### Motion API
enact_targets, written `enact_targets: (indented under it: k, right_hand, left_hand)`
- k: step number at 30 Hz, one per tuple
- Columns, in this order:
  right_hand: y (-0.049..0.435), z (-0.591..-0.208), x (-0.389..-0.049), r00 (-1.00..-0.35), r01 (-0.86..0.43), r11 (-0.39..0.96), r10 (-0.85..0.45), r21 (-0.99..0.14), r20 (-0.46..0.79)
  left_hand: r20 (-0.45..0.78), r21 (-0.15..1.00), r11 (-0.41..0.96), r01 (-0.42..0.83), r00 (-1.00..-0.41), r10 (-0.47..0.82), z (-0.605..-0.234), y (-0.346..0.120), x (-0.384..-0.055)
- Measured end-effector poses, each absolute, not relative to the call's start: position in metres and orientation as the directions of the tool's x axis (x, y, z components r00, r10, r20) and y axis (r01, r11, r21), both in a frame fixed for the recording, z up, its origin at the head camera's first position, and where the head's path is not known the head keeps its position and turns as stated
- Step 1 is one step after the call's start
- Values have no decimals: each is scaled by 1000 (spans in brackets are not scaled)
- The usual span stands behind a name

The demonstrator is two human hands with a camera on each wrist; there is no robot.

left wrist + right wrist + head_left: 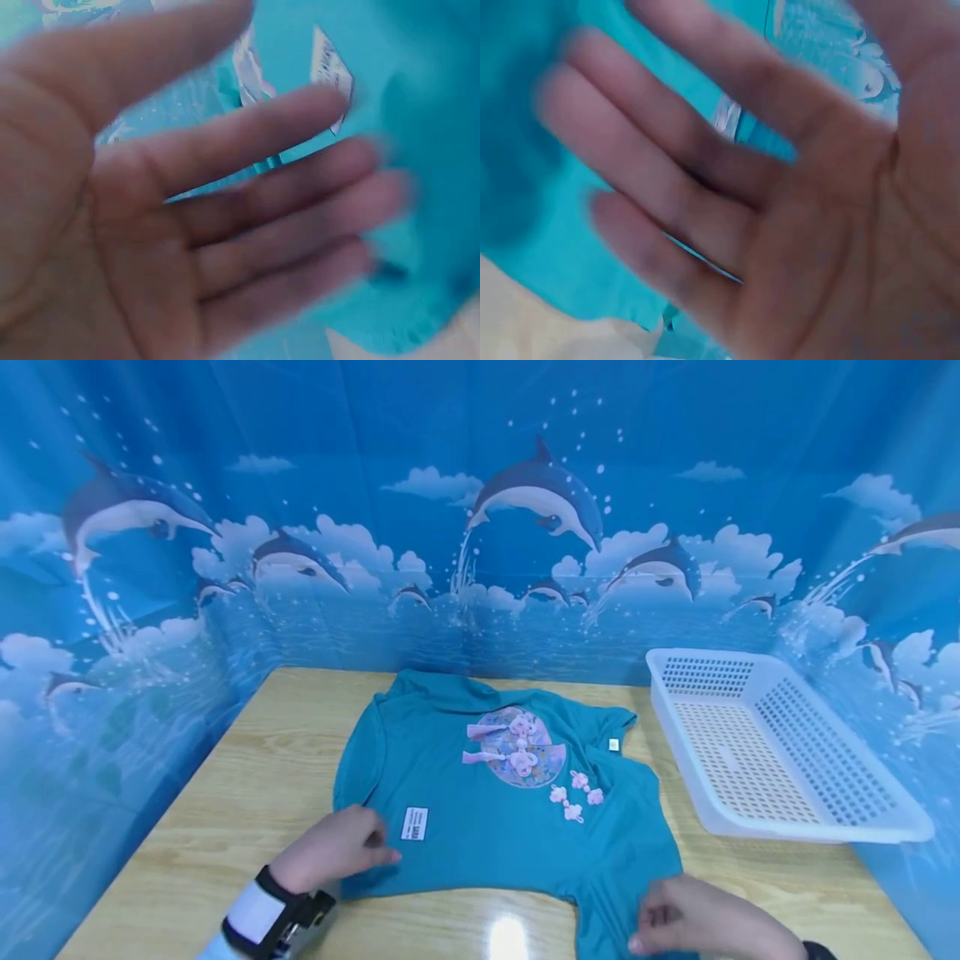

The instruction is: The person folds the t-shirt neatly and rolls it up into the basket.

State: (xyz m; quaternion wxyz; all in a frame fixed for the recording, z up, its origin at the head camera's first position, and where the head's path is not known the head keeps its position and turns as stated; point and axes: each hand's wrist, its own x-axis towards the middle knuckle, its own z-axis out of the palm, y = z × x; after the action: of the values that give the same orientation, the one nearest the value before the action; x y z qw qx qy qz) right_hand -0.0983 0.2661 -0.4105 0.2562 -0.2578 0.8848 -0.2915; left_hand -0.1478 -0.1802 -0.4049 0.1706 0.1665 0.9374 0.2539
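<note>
A teal shirt (480,827) lies spread on the wooden table, with a round floral patch and pink tassels on its front. Small pink knot ornaments (573,797) sit beside the patch, and a white printed label (414,823) shows near the left side. My left hand (341,847) is over the shirt's lower left part, close to that label. In the left wrist view its fingers (262,199) are loosely extended, with nothing held. Over the sleeve at the front right is my right hand (701,918). Its fingers (630,142) are likewise extended and hold nothing.
A white plastic basket (678,760) with perforated walls stands at the right of the wooden table (247,777). Blue curtains (360,427) printed with dolphins and clouds enclose the table at the back and both sides.
</note>
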Motion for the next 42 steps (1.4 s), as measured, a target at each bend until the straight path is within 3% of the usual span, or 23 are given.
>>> enact_targets:
  k: [4, 7, 12, 17, 24, 27, 30, 34, 37, 42]
  right_hand:
    - [250, -409, -132, -897, -293, 852, -402, -433, -183]
    - [240, -417, -154, -938, -251, 912, -313, -324, -153]
    - [240, -431, -166, -917, -205, 919, -301, -337, -262]
    - [248, -431, -159, -900, -81, 923, -230, -376, -371]
    - [252, -417, -159, -899, -56, 968, -156, -246, -410]
    - [247, -408, -169, -926, -75, 979, -139, -189, -351]
    - [239, -408, -186, -970, -152, 976, -178, -159, -167]
    - [230, -418, -212, -963, -268, 954, -271, -137, -4]
    - [230, -428, -225, -955, -255, 944, -280, -209, -98]
    - [239, -440, -225, -937, -82, 958, -168, -274, -307]
  left_hand:
    - [-165, 514, 818, 258, -906, 389, -410, -161, -170]
    - [-203, 530, 805, 267, -882, 426, -422, -153, -185]
    - [-265, 495, 831, 255, -866, 424, -441, -163, -195]
    - [-270, 406, 891, 203, -905, 330, -444, -199, -188]
    - [-316, 298, 953, 56, -936, 154, -428, -230, -189]
    - [-319, 291, 956, 36, -938, 133, -417, -227, -194]
    - [-318, 316, 948, 35, -938, 141, -411, -217, -208]
    - [-320, 366, 929, 51, -931, 178, -414, -202, -233]
    - [-337, 389, 919, 67, -918, 209, -423, -195, -246]
    - [-414, 398, 917, 40, -884, 218, -434, -193, -254]
